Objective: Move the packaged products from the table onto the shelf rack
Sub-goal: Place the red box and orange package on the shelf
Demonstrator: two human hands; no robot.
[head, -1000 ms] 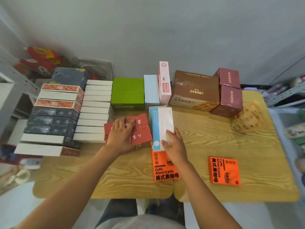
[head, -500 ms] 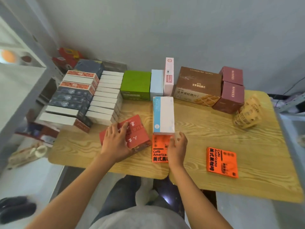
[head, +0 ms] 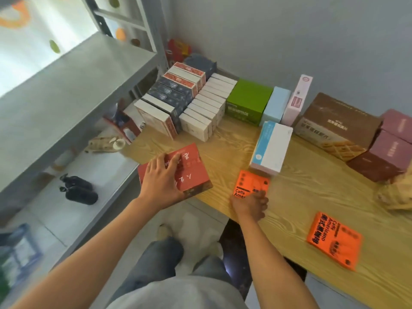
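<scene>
My left hand (head: 161,182) grips a red box (head: 191,175) with white writing, fingers spread over its top. The box hangs partly past the near left edge of the wooden table (head: 225,150). My right hand (head: 249,204) has curled fingers on the near edge of an orange Caffè Americano packet (head: 252,182) lying flat on the table. A white and blue box (head: 272,148) lies just behind that packet. The grey metal shelf rack (head: 66,97) stands to the left of the table.
Rows of white and dark boxes (head: 196,108) fill the table's back left. Along the wall stand a green box (head: 247,99), a pink box (head: 297,99), a brown box (head: 334,123) and maroon boxes (head: 390,148). A second orange packet (head: 334,239) lies near right. Black items (head: 78,190) sit on the lower shelf.
My right hand left the white and blue box and came down onto the orange packet. My left hand drew the red box toward the table's near left edge. The view swung left toward the rack.
</scene>
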